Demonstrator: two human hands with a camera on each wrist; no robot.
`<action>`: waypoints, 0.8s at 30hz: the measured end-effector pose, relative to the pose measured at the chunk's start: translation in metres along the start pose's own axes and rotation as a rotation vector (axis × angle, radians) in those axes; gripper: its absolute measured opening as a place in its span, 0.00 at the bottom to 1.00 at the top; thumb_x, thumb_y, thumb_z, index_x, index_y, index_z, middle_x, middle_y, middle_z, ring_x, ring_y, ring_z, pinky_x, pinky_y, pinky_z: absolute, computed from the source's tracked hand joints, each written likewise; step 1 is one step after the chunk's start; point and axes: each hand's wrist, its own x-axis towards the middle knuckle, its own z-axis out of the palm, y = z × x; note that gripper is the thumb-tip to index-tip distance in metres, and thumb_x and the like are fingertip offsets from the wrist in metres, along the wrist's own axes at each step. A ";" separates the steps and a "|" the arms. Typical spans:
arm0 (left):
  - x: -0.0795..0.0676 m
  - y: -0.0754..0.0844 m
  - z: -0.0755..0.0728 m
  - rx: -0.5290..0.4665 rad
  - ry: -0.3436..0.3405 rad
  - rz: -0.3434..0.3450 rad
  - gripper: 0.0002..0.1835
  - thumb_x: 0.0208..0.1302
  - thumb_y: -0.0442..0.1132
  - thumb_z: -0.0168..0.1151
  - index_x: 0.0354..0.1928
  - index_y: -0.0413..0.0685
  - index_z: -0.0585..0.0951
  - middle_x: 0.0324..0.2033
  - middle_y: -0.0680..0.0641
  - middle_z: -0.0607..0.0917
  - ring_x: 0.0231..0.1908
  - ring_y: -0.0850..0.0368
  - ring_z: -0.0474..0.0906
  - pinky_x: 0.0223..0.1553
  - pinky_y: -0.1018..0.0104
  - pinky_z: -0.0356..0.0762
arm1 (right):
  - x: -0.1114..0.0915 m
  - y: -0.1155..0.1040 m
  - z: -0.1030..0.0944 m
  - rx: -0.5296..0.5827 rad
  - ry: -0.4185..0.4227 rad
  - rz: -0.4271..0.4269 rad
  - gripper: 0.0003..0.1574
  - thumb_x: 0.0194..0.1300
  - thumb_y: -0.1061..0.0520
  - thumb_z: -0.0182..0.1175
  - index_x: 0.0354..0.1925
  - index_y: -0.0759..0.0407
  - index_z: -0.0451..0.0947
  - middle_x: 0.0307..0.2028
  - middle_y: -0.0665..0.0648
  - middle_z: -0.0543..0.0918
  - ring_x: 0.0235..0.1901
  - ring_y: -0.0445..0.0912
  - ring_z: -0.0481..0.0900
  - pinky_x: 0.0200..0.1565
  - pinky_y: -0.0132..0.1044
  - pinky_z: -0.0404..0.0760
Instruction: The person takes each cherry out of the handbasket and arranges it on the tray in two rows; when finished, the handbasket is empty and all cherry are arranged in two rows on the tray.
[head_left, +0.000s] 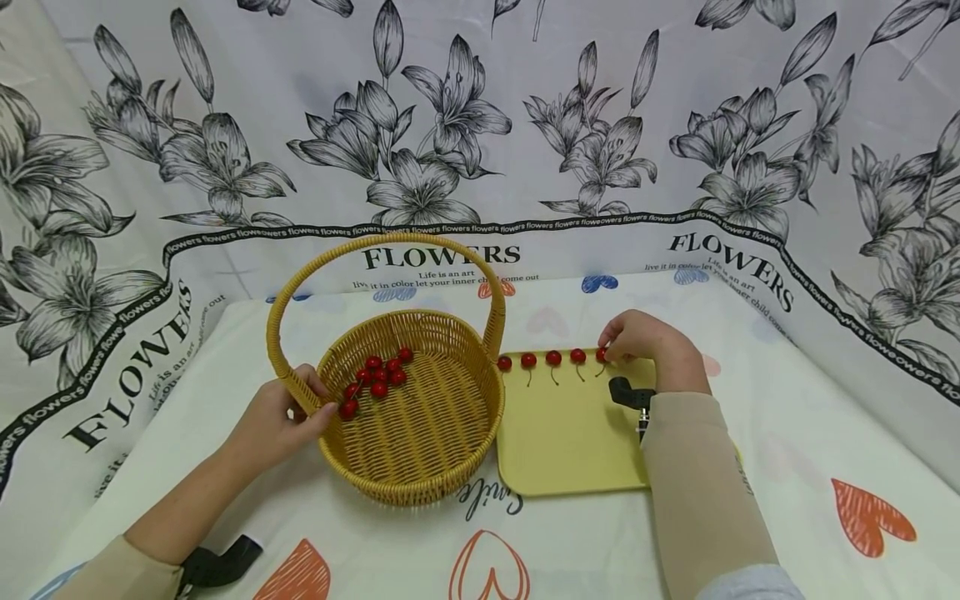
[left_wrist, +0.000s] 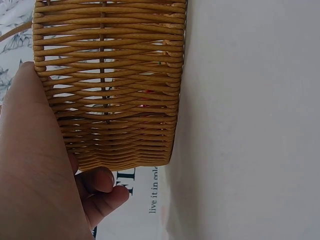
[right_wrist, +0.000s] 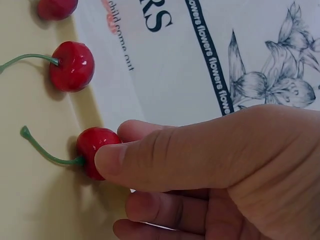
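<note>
Left hand (head_left: 281, 417) gripped the wicker basket (head_left: 420, 433) at rim and handle base; loose cherries (head_left: 379, 389) inside, just right of that hand. Right hand (head_left: 637, 340) pinched a cherry (right_wrist: 90, 145) thumb-to-finger at the yellow tray (head_left: 562, 442)'s far edge. Cherry sat left at its fingertips, roundish; long axis only in the stem (right_wrist: 42, 151), which pointed nearward, slightly left. Four more cherries (head_left: 553, 357) ran further left.

Red cherries (right_wrist: 72, 66), golden-brown basket (head_left: 429, 421)

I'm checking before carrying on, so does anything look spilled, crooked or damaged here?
Nothing stands out: red cherries line the far edge of the yellow tray, others lie inside the basket, and none looks spilled or damaged.
</note>
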 end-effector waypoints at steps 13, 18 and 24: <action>0.000 0.000 -0.001 0.009 -0.004 -0.015 0.13 0.56 0.27 0.68 0.36 0.53 0.77 0.24 0.59 0.78 0.20 0.64 0.70 0.20 0.70 0.70 | -0.019 -0.029 -0.014 0.021 0.111 -0.211 0.19 0.71 0.52 0.64 0.53 0.63 0.78 0.48 0.59 0.80 0.45 0.57 0.78 0.57 0.56 0.74; 0.000 0.000 -0.001 0.010 -0.005 -0.023 0.14 0.57 0.27 0.68 0.36 0.53 0.76 0.25 0.58 0.78 0.21 0.64 0.71 0.20 0.70 0.71 | -0.034 -0.061 -0.011 0.085 0.077 -0.349 0.21 0.71 0.47 0.64 0.53 0.61 0.79 0.50 0.59 0.81 0.46 0.55 0.80 0.56 0.53 0.75; 0.000 0.000 0.000 0.004 -0.002 -0.011 0.13 0.56 0.27 0.68 0.36 0.52 0.77 0.25 0.58 0.78 0.21 0.64 0.70 0.20 0.70 0.70 | -0.051 -0.100 0.004 0.106 -0.044 -0.497 0.16 0.71 0.48 0.65 0.49 0.57 0.82 0.47 0.57 0.83 0.44 0.54 0.80 0.51 0.50 0.78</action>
